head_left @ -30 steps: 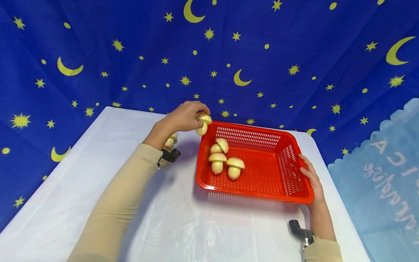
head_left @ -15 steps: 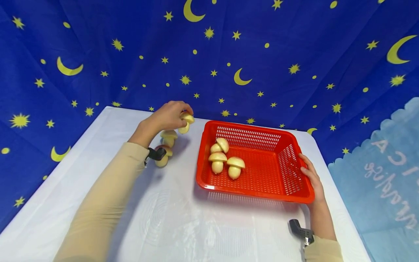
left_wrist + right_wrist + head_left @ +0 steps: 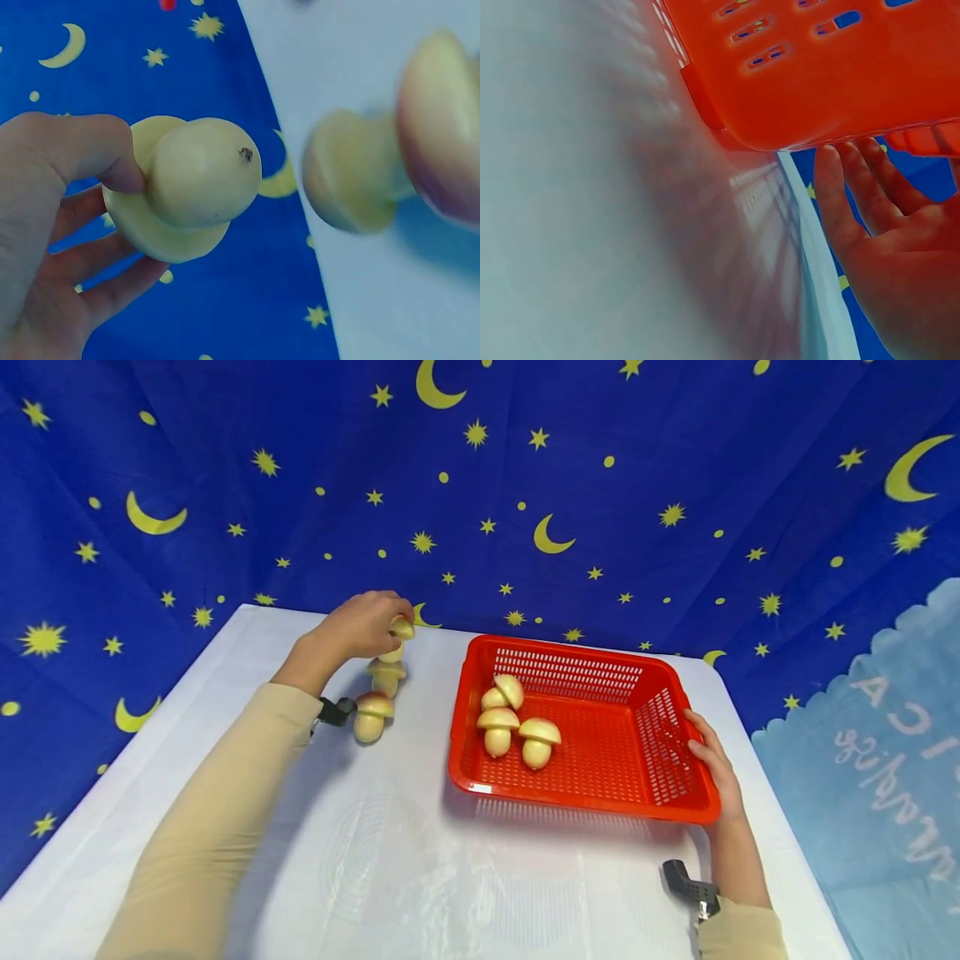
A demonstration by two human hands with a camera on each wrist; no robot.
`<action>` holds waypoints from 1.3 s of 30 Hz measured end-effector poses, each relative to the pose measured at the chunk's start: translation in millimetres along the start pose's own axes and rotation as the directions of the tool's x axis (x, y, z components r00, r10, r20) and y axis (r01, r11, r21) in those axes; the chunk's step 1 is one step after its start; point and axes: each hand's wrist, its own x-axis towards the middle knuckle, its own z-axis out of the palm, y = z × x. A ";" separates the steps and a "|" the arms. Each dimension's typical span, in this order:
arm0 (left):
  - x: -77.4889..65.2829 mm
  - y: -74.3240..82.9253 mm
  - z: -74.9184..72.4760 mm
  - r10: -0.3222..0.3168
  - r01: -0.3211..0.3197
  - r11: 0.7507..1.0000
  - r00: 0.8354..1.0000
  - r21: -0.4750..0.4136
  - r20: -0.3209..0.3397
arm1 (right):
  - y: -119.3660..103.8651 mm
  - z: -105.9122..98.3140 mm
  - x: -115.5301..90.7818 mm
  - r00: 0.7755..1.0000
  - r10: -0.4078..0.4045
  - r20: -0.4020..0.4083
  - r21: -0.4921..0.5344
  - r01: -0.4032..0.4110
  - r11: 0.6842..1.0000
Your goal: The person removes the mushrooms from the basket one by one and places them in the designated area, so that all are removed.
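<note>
My left hand (image 3: 360, 625) pinches a cream toy mushroom (image 3: 401, 631) by its cap, with the stem end turned towards the left wrist camera. Just below it in the head view, a second mushroom (image 3: 386, 677) stands on the table, and a third mushroom (image 3: 371, 717) is nearer. Whether the held one touches its neighbour is unclear from the head view; in the left wrist view they appear apart. My right hand (image 3: 716, 768) holds the right rim of a red basket (image 3: 585, 810), thumb over the rim. Several fingers (image 3: 877, 187) meet the rim from outside.
Three more mushrooms (image 3: 498, 731) lie in the basket's left part. Everything sits on a white-covered table (image 3: 420, 877). Behind it hangs a blue cloth (image 3: 300, 427) with moons and stars; a light-blue cloth (image 3: 862, 760) hangs at the right.
My left hand has carried its mushroom leftward, from the basket's back-left corner to the two mushrooms on the table. The right hand and basket stay in place.
</note>
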 end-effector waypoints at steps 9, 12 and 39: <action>-3.8 -19.2 8.7 -0.043 0.043 0.998 0.999 0.035 0.017 | 0.8 -0.3 -1.7 1.000 -0.001 -0.009 -0.012 0.001 1.000; -6.2 -24.3 7.9 -0.052 0.051 0.998 0.998 0.045 0.018 | 1.0 0.1 -2.1 1.000 0.000 -0.012 -0.017 0.000 1.000; -20.9 -65.3 41.9 -0.160 0.156 0.986 0.984 0.061 0.073 | 0.0 0.6 0.3 1.000 -0.005 0.004 0.017 0.005 1.000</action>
